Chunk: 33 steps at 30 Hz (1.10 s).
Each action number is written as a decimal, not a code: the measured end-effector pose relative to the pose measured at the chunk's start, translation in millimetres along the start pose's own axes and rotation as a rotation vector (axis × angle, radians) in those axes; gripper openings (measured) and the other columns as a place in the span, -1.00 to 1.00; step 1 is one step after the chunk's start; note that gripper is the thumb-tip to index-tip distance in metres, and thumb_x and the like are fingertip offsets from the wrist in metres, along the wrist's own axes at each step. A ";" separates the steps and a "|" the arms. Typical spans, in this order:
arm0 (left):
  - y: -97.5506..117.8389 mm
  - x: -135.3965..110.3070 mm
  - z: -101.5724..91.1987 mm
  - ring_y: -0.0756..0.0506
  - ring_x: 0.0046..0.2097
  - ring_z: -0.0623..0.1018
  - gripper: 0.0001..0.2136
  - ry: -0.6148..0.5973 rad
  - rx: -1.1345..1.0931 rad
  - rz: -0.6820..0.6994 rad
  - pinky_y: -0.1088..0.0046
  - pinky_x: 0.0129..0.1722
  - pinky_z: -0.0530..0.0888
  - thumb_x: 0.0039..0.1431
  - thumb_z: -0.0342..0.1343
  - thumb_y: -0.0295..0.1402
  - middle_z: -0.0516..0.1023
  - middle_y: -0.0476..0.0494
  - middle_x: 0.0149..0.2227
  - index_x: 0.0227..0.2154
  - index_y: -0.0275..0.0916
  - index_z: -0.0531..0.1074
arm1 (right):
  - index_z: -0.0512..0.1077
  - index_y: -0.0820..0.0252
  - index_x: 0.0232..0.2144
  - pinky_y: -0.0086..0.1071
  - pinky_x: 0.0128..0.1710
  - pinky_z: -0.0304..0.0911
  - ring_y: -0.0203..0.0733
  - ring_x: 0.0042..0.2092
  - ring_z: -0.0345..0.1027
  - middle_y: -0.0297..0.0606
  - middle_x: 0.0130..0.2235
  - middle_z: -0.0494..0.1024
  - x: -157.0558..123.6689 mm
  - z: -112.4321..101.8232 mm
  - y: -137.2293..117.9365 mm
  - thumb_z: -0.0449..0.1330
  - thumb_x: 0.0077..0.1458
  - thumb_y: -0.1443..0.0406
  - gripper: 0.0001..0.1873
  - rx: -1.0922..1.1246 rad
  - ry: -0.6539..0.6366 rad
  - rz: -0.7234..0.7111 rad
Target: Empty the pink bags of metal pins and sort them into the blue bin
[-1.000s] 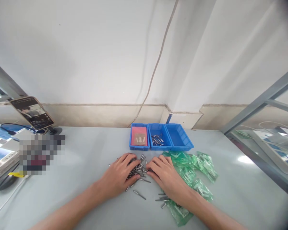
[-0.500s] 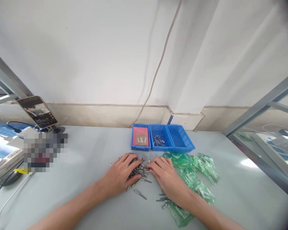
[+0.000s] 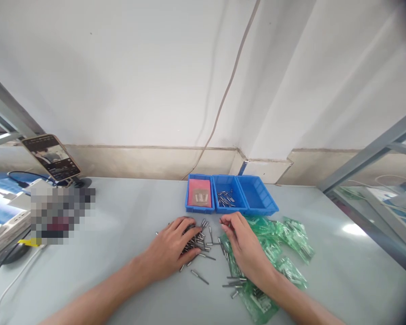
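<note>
My left hand (image 3: 172, 246) lies over a pile of slim metal pins (image 3: 198, 241), its thumb and fingers apart and curved around the near side. Several loose pins lie around the pile, one of them (image 3: 199, 276) nearer to me. My right hand (image 3: 242, 243) is above the left edge of the green plastic bags (image 3: 269, 248), with thumb and index finger bent together in a pinch. Whatever is between those fingertips is too small to make out. More pins (image 3: 234, 283) lie beside and on the bags under my right wrist.
Beyond my hands stand three joined blue bins: the left one (image 3: 186, 205) holds a pink sheet and a small clear packet, the middle one (image 3: 216, 208) metal pins. A phone (image 3: 52, 158) on a stand, a power strip (image 3: 18, 221) and cables are at the left.
My right hand has lifted away from the pile, moving slightly right and farther from me, and its fingers have curled into a pinch. My left hand has stayed on the pile.
</note>
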<state>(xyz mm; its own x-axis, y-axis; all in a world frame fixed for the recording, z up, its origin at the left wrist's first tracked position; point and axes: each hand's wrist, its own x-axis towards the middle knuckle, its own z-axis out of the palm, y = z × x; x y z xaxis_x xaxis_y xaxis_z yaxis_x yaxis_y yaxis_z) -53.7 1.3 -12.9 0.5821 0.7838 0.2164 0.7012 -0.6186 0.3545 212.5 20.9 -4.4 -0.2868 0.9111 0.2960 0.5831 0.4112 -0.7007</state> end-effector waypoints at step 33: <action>-0.1 -0.1 -2.4 -0.31 0.30 0.43 -0.60 0.000 -0.007 -0.005 0.02 0.21 0.55 0.53 0.11 -0.15 0.44 -0.28 0.28 0.32 -0.13 0.37 | 0.22 0.08 -0.48 -0.35 -0.42 0.13 -0.25 -0.45 0.10 -0.44 -0.48 0.24 7.7 -11.8 -7.6 0.16 0.41 -0.17 -0.41 0.657 -0.043 0.386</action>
<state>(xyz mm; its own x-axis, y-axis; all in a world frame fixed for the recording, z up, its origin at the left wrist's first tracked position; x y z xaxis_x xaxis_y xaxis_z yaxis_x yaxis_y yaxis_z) -54.8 1.5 -10.8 0.5783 0.7870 0.2150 0.7013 -0.6142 0.3618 214.8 25.2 10.9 -0.1917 0.9793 -0.0647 0.0799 -0.0501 -0.9955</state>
